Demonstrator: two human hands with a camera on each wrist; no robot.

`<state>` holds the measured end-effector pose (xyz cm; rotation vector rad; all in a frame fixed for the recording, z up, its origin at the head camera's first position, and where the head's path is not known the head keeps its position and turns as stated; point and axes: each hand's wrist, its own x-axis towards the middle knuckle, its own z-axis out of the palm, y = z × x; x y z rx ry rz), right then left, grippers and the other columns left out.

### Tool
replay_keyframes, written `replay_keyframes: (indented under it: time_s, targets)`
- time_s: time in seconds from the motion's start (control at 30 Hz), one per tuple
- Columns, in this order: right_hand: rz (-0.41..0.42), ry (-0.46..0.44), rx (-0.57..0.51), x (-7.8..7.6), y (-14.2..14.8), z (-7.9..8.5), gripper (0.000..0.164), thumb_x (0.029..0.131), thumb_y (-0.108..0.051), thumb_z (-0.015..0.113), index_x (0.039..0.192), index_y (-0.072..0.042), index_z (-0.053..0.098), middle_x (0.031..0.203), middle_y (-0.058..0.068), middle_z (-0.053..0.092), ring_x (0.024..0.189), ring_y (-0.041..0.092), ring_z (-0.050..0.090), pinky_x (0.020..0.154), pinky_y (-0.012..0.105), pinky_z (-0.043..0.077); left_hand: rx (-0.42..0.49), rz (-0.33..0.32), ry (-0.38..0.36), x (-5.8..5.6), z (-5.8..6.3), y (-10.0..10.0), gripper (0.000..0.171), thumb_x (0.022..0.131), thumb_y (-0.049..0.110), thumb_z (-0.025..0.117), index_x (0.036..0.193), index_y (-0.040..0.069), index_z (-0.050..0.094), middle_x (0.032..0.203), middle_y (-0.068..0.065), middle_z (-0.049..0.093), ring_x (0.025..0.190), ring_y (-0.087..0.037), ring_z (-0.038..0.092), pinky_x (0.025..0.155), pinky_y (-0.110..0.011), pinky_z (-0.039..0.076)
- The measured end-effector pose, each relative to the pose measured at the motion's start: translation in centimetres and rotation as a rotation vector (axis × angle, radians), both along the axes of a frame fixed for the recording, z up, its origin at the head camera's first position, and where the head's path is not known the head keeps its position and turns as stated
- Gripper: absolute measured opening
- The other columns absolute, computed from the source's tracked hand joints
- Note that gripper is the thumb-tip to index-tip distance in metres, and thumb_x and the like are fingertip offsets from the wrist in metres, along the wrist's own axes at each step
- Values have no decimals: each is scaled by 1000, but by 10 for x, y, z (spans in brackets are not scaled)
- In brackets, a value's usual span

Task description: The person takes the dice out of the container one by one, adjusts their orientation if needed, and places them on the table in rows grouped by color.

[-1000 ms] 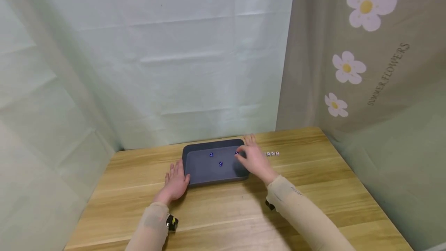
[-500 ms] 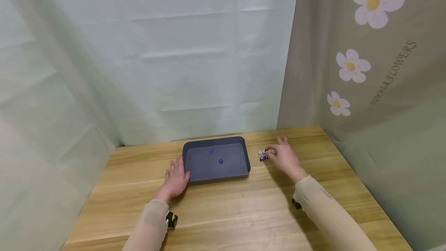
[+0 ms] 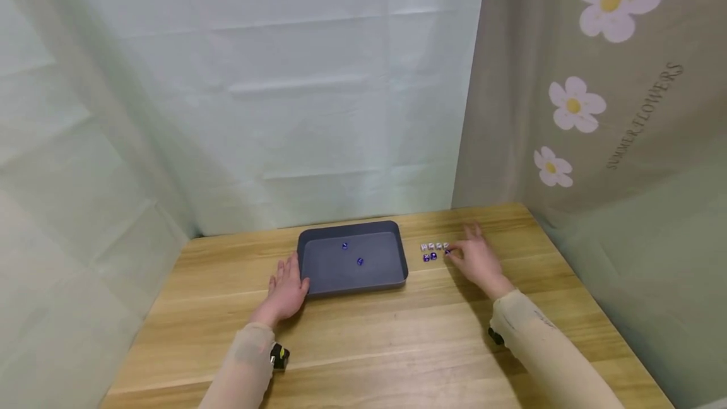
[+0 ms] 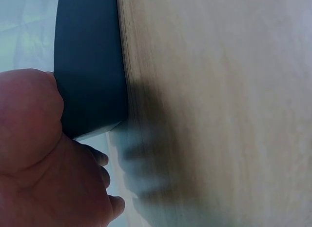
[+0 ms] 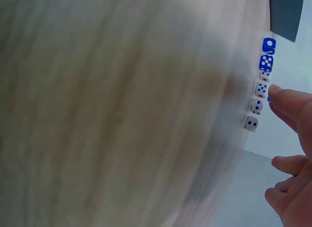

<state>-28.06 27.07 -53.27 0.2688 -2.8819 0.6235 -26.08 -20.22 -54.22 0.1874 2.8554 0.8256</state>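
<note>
One dark grey tray (image 3: 397, 270) sits on the surface (image 3: 363, 346). Two blue dice (image 3: 360, 262) lie inside it. Beside the tray, four white dice (image 3: 434, 246) form a row, with three blue dice (image 3: 429, 257) just in front.

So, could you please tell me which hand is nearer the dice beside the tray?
Right. The right hand touches the dice; the left hand rests against the tray's far side.

I see a table (image 3: 386, 333) of pale wood with a smooth, faintly satin grain. The dark grey tray (image 3: 397, 256) looks like matt plastic. The blue dice (image 3: 429, 257) and white dice (image 3: 434, 246) seem glossy plastic. Behind hangs creased cloth (image 3: 318, 93), matt.
</note>
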Motion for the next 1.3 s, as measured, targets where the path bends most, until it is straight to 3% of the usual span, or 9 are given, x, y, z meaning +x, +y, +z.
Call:
replay_keyframes:
  time_s: [0.4,0.77,1.3]
  targets:
    - [5,17,50,-3,-13,5,21,95,-27,83,111,-14,85,158,39,40,151,65,21,116,74,31,-4,12,25,4,4,-1,78,111,21,45,166,-9,-2,173,-35,2,159,-54,-8,121,-75,-3]
    - [7,16,63,-2,-16,2,16,94,-24,84,107,-14,85,158,40,40,152,66,17,120,72,25,-37,14,-15,13,22,9,76,114,19,45,166,-11,-1,173,-34,2,159,-54,-6,122,-75,-1]
    - [8,8,64,-2,-19,0,14,94,-22,84,106,-14,86,158,41,39,153,64,16,123,69,23,0,15,-24,11,20,7,76,113,18,46,166,-10,-1,173,-35,1,160,-53,-8,122,-75,-2]
